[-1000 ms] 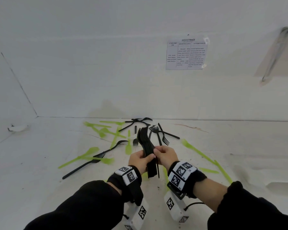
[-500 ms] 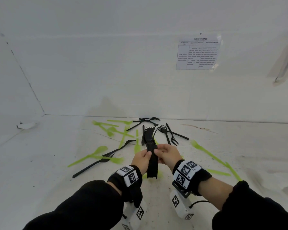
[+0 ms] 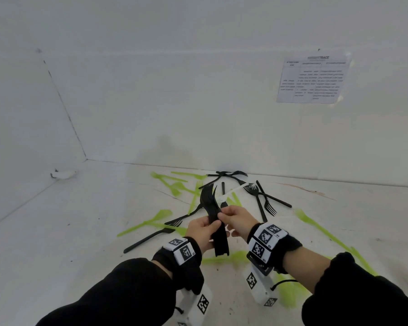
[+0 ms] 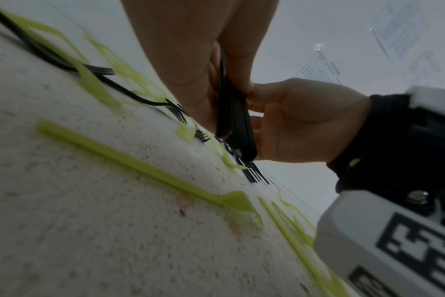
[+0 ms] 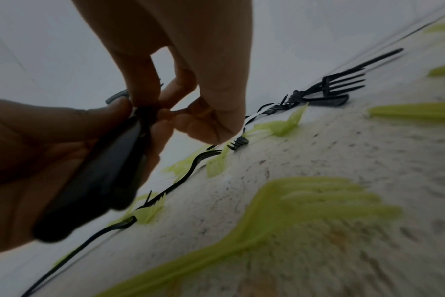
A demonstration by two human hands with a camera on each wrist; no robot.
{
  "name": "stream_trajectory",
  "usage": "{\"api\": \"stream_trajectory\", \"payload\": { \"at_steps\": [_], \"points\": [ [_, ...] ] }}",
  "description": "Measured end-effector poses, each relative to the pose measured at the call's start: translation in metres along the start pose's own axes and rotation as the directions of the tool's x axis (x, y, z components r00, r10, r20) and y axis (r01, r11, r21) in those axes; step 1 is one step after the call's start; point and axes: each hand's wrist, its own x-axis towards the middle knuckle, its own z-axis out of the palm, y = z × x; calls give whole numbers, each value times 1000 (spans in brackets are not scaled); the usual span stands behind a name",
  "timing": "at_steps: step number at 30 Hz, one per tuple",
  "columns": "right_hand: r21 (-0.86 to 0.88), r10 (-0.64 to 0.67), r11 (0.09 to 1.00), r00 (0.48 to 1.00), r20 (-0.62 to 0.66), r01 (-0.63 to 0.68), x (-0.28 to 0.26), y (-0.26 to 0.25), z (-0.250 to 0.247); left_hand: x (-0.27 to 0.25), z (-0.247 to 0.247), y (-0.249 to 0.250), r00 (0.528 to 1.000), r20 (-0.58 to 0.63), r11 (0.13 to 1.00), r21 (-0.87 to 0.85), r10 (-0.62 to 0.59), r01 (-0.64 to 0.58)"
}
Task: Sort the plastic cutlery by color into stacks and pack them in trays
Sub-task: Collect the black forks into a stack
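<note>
1. Handling is judged as light, stiff and slick: the black fork stack [image 3: 216, 223] is best pinched across the handles, where the nested pieces lie flat.
2. The stack is held above the counter [image 3: 57, 231], at its near middle. The left hand [image 3: 201, 231] is wrapped round the handles; the right hand [image 3: 237, 220] pinches them from the other side.
3. Loose black forks [image 3: 264, 198] and green cutlery [image 3: 151, 222] lie nearer the counter's far edge.
4. Compared with half a second earlier, the grip is unchanged; a white fork [image 3: 231, 192] now shows beyond the stack.
</note>
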Motion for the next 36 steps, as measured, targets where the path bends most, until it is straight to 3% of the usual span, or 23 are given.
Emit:
{"api": "stream_trajectory", "payload": {
  "at_steps": [3, 6, 9, 13, 16, 20, 22, 26, 28, 31, 36],
  "points": [
    [-64, -19, 998, 998, 65, 23, 11, -7, 4, 1, -9, 3, 999, -39, 1000, 2, 3, -3],
    [-284, -55, 957, 998, 15, 57, 32, -19, 5, 2, -15, 3, 998, -59, 999, 28, -13, 14],
    [-519, -40, 848, 989, 144, 110, 50, -33, 11, 3, -21, 2, 996, -79, 999, 33, -27, 29],
    [-727, 88, 660, 941, 327, 191, 59, -47, 26, 5, -25, 5, 993, -108, 999, 19, -41, 43],
    [-788, 117, 584, 941, 319, 195, 69, -40, 31, 7, -24, 6, 992, -117, 999, 26, -35, 38],
    [-813, 69, 557, 965, 251, 171, 77, -33, 27, 11, -21, 3, 991, -129, 999, 14, -30, 32],
    [-793, -12, 586, 981, 196, 166, 77, -31, 19, 11, -18, 1, 993, -118, 1000, 5, -28, 28],
    [-506, -98, 857, 995, 23, 96, 83, -24, -6, 11, -12, -3, 996, -88, 1000, 14, -24, 25],
    [-349, -109, 934, 991, -80, 75, 83, -25, -27, 11, -8, -6, 997, -74, 999, 12, -32, 33],
    [-200, -169, 972, 956, -239, 122, 77, -34, -66, 11, -1, -10, 998, -50, 999, 10, -35, 36],
    [-218, -158, 972, 921, -356, 83, 73, -31, -119, 12, 11, -15, 999, -25, 999, 12, -45, 45]
  ]
}}
